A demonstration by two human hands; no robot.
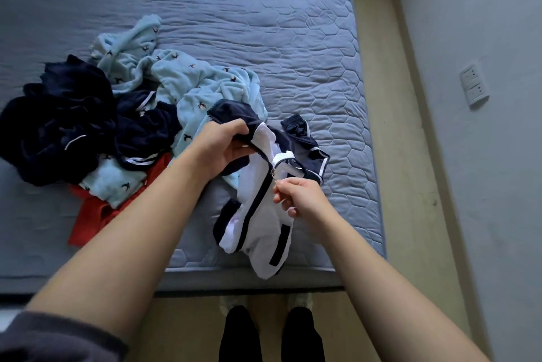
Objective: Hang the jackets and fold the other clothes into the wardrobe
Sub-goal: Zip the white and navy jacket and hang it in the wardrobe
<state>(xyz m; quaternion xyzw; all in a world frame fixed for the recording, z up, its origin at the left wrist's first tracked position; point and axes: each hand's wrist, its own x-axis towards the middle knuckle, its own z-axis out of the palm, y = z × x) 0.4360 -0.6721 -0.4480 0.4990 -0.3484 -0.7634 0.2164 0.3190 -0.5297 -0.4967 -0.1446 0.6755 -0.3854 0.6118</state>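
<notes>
- The person stands at the foot of the bed point(264, 24) and holds a white jacket point(264, 229) with navy trim just above the mattress edge.
- The left hand point(225, 144) is closed round the top of the jacket, near the collar, and holds it up.
- The right hand point(299, 197) pinches the zip pull point(274, 175) between thumb and fingertips, partway down the navy zip line.
- My reading is that the zip is being worked before the jacket goes on a hanger; whether it is being run up or down I cannot tell.
- The rest lies unfolded in a heap on the bed, left of the jacket: pale blue fleece point(199, 91) with small dark bird prints, navy clothes point(58, 127) with white piping, and a red garment point(93, 215) at the near edge.
- Another navy piece with white stripes lies just behind the jacket.
- No folded stack and no hanger show, and the wardrobe is out of view.
- The task looks to be at an early stage: one jacket is in hand, not yet hung, and the whole heap is left to sort, fold and put away.
</notes>
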